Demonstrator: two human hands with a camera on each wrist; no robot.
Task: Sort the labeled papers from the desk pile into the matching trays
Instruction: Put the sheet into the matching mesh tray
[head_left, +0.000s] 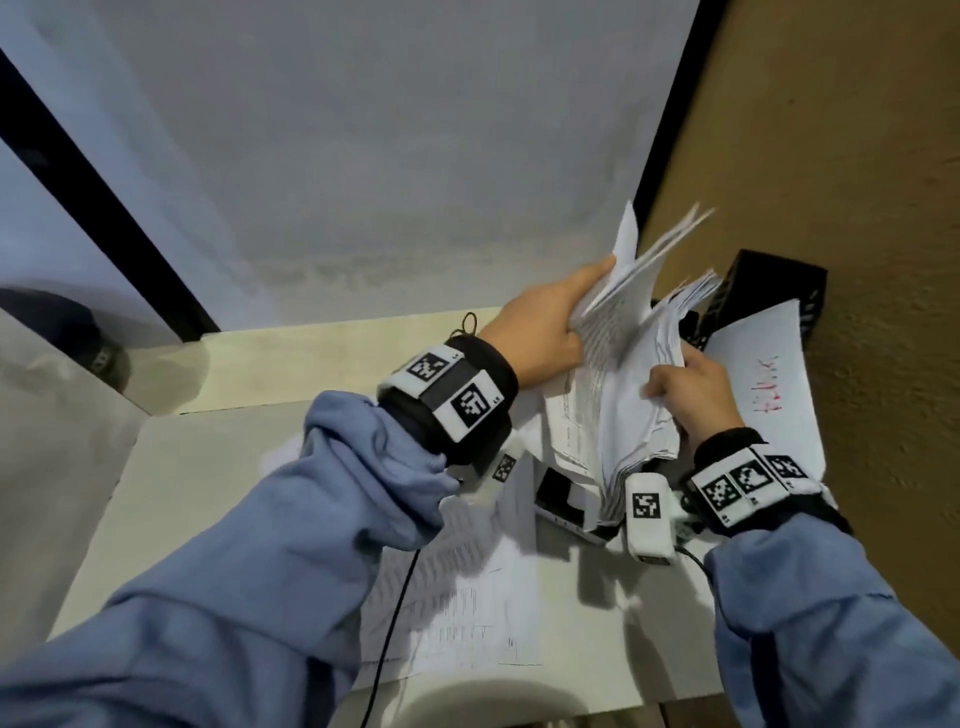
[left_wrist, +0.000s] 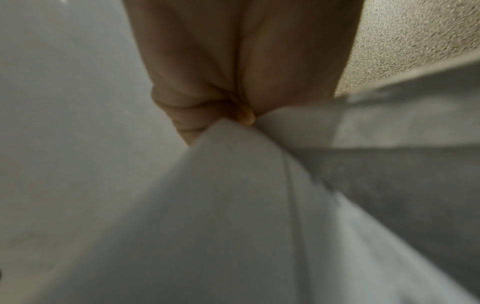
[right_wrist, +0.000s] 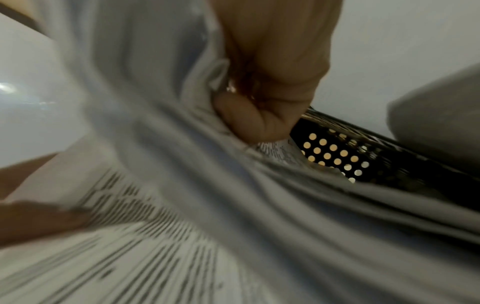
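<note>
Sorting papers at the desk's right edge.
Left hand (head_left: 545, 322) and right hand (head_left: 691, 395) both clamped on a stack of papers (head_left: 623, 364) beside a black tray (head_left: 769, 291); print and red scrawl unreadable.

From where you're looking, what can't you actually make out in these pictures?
- Printed text on the stack of papers: blurred in the head and right wrist views.
- Red writing on the loose sheet: too smeared to read.
- Black perforated tray: mostly behind the papers; its label and contents are hidden.
- Left hand fingertips: buried in the pages.
- Right hand: its fingers curl out of sight into the sheets.
</note>
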